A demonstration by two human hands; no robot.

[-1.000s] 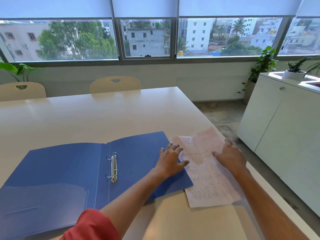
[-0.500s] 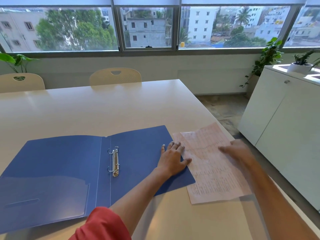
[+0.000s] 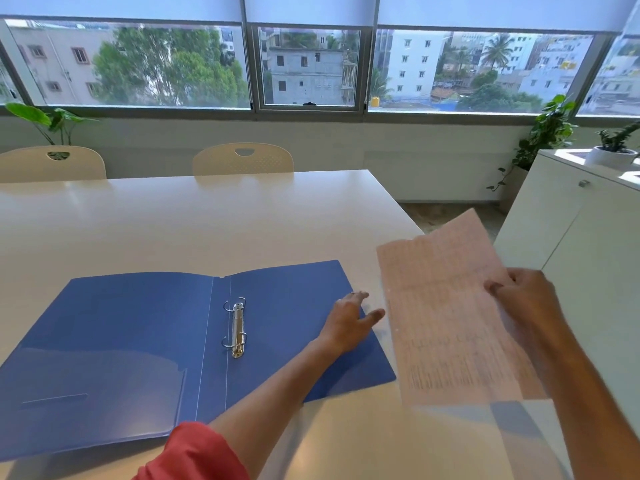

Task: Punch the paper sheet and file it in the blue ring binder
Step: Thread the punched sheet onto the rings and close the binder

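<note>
The blue ring binder (image 3: 131, 344) lies open flat on the white table (image 3: 207, 220), its metal ring mechanism (image 3: 237, 329) upright along the spine. My left hand (image 3: 349, 320) rests flat, fingers spread, on the right edge of the binder's right cover. A pinkish printed paper sheet (image 3: 446, 317) is lifted off the table to the right of the binder, tilted up, with two small holes showing near its left edge. My right hand (image 3: 519, 296) pinches the sheet's right edge.
Two cream chairs (image 3: 242, 159) stand at the table's far side. A white cabinet (image 3: 588, 244) with potted plants stands close on the right, past the table's right edge. Windows run along the back wall.
The sheet lay flat on the table beside the binder; my right hand has gripped its right edge and raised it. My left hand has stayed on the binder cover.
</note>
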